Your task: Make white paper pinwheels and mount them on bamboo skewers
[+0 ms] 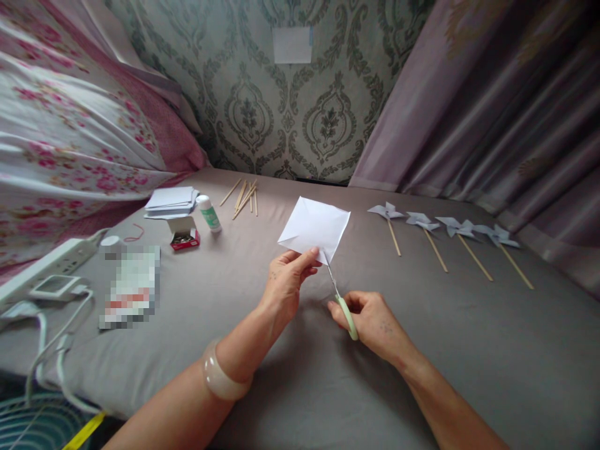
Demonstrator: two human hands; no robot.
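A square white sheet of paper (315, 224) is held up in front of me, with fold lines near its corners. My left hand (290, 275) pinches its lower edge between thumb and fingers. In my right hand (368, 322) is a pair of scissors (347, 317) with pale green handles. Their blades meet the paper's lower right corner, just beside my left thumb. How far the blades reach into the paper I cannot tell. A pale bangle (224, 375) circles my left wrist.
At right lie several paper pinwheels on sticks (434, 247). Loose wooden sticks (241, 197), a glue stick (209, 214), a small red box (184, 237) and a paper stack (171, 202) lie at back left. A power strip (44, 272) with cables occupies the left edge.
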